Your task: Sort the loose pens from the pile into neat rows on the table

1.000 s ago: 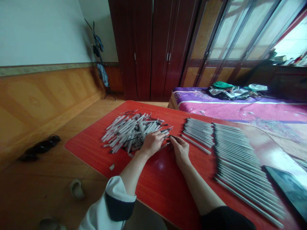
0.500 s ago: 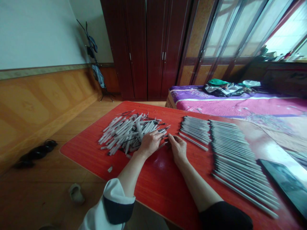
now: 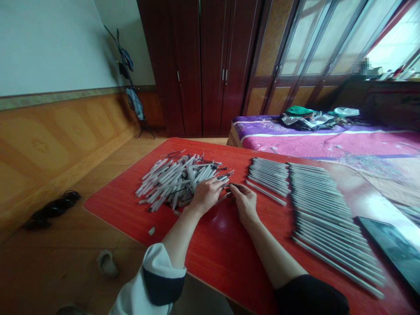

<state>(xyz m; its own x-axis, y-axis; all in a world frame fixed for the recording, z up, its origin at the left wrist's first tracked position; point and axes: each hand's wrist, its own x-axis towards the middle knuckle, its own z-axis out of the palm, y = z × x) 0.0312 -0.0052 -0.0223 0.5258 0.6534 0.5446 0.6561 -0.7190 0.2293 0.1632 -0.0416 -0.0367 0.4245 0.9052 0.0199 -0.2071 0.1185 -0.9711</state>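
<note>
My left hand (image 3: 206,194) is closed beside a loose pile of thin whitish sticks (image 3: 173,179), some with dark ends. Facing it, my right hand (image 3: 243,201) pinches with thumb and fingers near the dark end of a thin whitish stick (image 3: 223,199) that runs between the hands. The fingertips partly hide this stick and its dark end. To the right of my hands lies a row of shorter sticks (image 3: 268,177), dark ends to the left, one set slightly apart. A longer row of sticks (image 3: 331,223) lies farther right, aligned the same way.
Everything lies on a red table (image 3: 203,245). A dark phone or tablet (image 3: 390,247) rests at its right side, and a small white scrap (image 3: 151,230) near the left edge. Behind stand a bed (image 3: 295,142) and a dark red wardrobe (image 3: 210,65).
My hands stay close together between the pile and the rows; the right fingers shift only slightly at the dark end. The camera view has moved a little.
</note>
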